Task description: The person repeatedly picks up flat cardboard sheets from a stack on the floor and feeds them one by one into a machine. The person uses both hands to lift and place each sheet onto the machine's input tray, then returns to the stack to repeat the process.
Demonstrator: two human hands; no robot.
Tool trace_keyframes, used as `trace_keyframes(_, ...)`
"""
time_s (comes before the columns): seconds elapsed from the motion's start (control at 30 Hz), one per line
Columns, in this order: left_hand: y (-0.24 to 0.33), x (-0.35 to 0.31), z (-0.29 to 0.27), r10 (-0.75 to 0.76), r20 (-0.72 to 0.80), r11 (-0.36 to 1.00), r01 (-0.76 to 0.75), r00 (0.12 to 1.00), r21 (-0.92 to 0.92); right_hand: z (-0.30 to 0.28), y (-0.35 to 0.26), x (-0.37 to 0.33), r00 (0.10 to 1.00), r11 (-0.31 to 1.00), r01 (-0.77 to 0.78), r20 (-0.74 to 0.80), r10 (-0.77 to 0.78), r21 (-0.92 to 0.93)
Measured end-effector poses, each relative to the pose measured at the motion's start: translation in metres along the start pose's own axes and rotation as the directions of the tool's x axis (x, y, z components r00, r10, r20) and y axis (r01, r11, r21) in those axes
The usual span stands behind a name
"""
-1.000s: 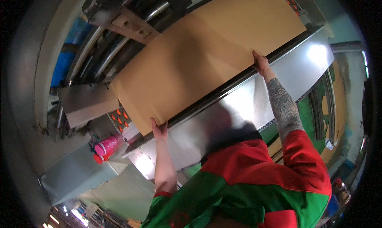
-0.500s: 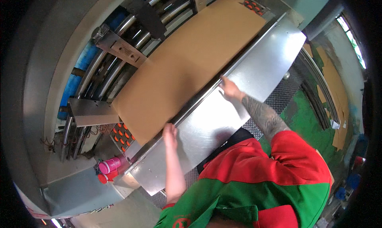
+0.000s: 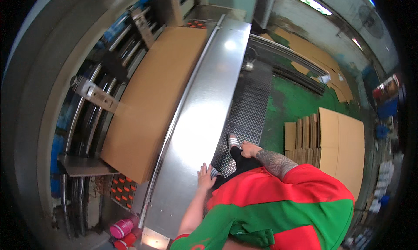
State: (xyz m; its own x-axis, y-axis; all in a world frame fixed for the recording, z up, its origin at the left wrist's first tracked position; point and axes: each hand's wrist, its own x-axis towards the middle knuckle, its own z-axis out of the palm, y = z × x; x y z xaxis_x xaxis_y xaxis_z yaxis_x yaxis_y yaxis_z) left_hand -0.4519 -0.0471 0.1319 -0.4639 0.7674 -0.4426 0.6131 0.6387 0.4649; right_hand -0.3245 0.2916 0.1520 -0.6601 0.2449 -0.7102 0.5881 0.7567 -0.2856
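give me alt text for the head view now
Left hand, fingers spread, at the edge of a metal table; right hand near dark trousers. A brown cardboard sheet lies left of the table; stacked cardboard stands at right.

I record: my shirt red and green; my right forearm swirl-tattooed grey; cardboard sheet tan; bench silver; tread plate diamond-patterned, dark grey.

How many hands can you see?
2. The left hand is at the edge of the shiny metal table; the right hand appears beside a striped sandal. No others show, though some could be hidden.
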Motion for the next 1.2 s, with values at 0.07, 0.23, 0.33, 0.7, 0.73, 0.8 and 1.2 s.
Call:
trace_keyframes(0.07, -0.012, 0.002, -0.009, -0.002, 0.107, 1.000, -0.001, 0.994, 0.025, 0.015, 0.007, -0.018, 0.998, 0.997, -0.025, -0.054, 0.029, 0.069)
trace_keyframes(0.23, -0.013, 0.014, -0.020, -0.032, 0.160, 0.973, -0.005, 0.987, 0.229, 0.067, 0.019, -0.044, 0.982, 0.944, 0.001, -0.177, 0.060, 0.330)
trace_keyframes(0.33, -0.003, 0.022, -0.015, 0.044, 0.136, 0.980, -0.069, 0.990, 0.185, 0.107, 0.039, -0.082, 0.954, 0.921, 0.000, -0.278, 0.117, 0.389)
trace_keyframes(0.7, 0.065, 0.070, -0.005, -0.405, 0.120, 0.905, 0.379, 0.906, 0.194, 0.269, 0.211, -0.285, 0.680, 0.324, -0.439, 0.074, 0.729, 0.838)
trace_keyframes(0.73, 0.075, 0.078, -0.003, -0.355, 0.079, 0.929, 0.342, 0.932, 0.142, 0.292, 0.219, -0.305, 0.617, 0.250, -0.445, 0.092, 0.782, 0.860)
trace_keyframes(0.8, 0.097, 0.088, 0.006, -0.385, -0.005, 0.923, 0.386, 0.923, 0.009, 0.332, 0.237, -0.341, 0.566, 0.157, -0.488, 0.175, 0.806, 0.858)
trace_keyframes(1.2, 0.284, 0.141, 0.076, 0.009, 0.509, 0.991, -0.076, 0.861, 0.111, 0.405, 0.232, -0.357, 0.437, -0.267, -0.331, 0.398, 0.806, 0.905)
